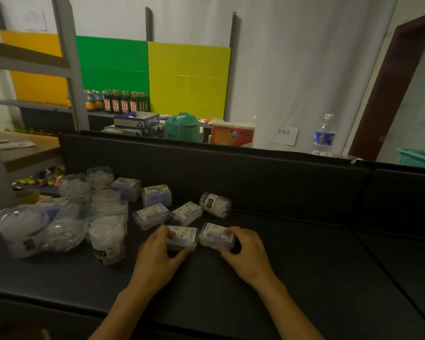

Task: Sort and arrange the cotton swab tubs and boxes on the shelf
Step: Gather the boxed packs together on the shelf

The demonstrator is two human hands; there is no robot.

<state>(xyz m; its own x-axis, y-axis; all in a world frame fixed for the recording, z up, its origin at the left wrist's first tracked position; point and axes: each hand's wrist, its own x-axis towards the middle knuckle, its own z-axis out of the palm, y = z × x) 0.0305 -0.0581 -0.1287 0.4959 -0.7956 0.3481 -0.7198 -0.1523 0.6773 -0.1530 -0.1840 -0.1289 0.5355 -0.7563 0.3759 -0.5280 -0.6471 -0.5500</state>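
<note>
**Cotton swab boxes: two in hand, lots left to sort**

Cotton swab boxes are what's getting handled right now. The person's left hand (pixel 157 253) is curled round one clear box (pixel 182 238), thumb on the near side and fingers over its left end. The right hand (pixel 245 249) grips a second box (pixel 217 235) just beside it, fingers wrapped over the right end. Both boxes sit flat on the dark shelf (pixel 304 266), almost touching each other.

Using that pair as the landmark: just behind it are more small boxes (pixel 152 215), loosely scattered, and a round tub lying on its side (pixel 215 204) behind and a bit right. Off to the left is the messy heap of bigger round tubs (pixel 107 239), some upright, some tipped.

My guess is these boxes are light, stiff plastic, kinda slick, so pinching the short ends like this seems right. The round tubs will probably roll if laid down, so I'd grab them round the body and stand them up.
</note>
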